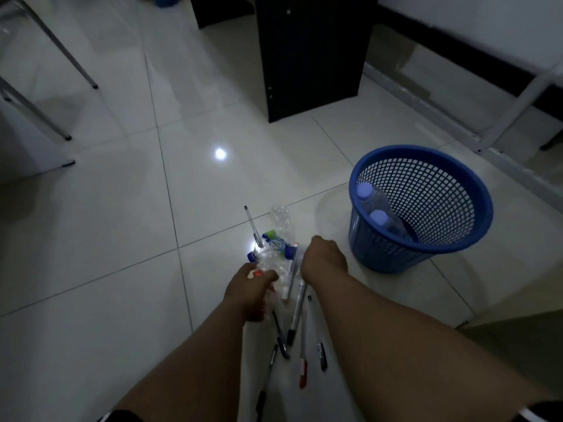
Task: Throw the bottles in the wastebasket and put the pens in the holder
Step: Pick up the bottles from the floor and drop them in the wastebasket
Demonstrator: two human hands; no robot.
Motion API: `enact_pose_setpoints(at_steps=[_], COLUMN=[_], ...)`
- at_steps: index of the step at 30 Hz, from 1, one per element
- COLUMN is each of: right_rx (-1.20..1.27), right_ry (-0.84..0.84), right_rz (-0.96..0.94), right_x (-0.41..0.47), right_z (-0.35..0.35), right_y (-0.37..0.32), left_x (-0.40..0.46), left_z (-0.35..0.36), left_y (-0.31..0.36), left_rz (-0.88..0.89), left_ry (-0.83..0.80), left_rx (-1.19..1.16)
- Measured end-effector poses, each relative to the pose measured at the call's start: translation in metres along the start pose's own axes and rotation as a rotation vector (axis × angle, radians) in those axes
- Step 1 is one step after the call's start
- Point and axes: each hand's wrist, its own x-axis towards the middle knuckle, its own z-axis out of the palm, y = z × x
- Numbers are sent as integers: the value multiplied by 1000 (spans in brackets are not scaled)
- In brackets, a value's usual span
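Note:
A pile of crumpled clear plastic bottles point(281, 239) lies on the white tiled floor in front of me. My left hand point(248, 292) is closed around one clear bottle with a red cap point(266, 271) at the pile's near edge. My right hand point(324, 254) hangs knuckles-up over the right side of the pile, its fingers hidden underneath. Several pens point(297, 312) lie scattered between my forearms, and one more pen point(251, 223) rests at the far side of the pile. The blue mesh wastebasket point(457, 242) stands to the right with two capped bottles point(376, 205) inside. No pen holder is in view.
A black cabinet point(307, 56) stands straight ahead beyond the pile. Metal chair legs point(65, 129) are at the far left. A white metal frame point(515, 108) runs along the wall at the right. The room is dim, with a light glare on the tiles.

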Motion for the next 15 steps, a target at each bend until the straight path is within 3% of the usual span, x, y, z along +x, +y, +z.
enact_pose_setpoints(at_steps=[4, 9, 12, 15], right_rx=[204, 602, 714, 811], right_ry=[169, 531, 772, 829], right_rz=[-172, -360, -325, -146], right_x=[-20, -42, -38, -18], right_z=[-51, -132, -174, -189], right_y=[-52, -84, -63, -13], left_x=[-11, -28, -42, -59], left_z=[-8, -4, 13, 39], left_y=[22, 81, 123, 156], left_rz=[132, 396, 577, 719], left_ry=[124, 295, 280, 245], left_rx=[-329, -467, -517, -491])
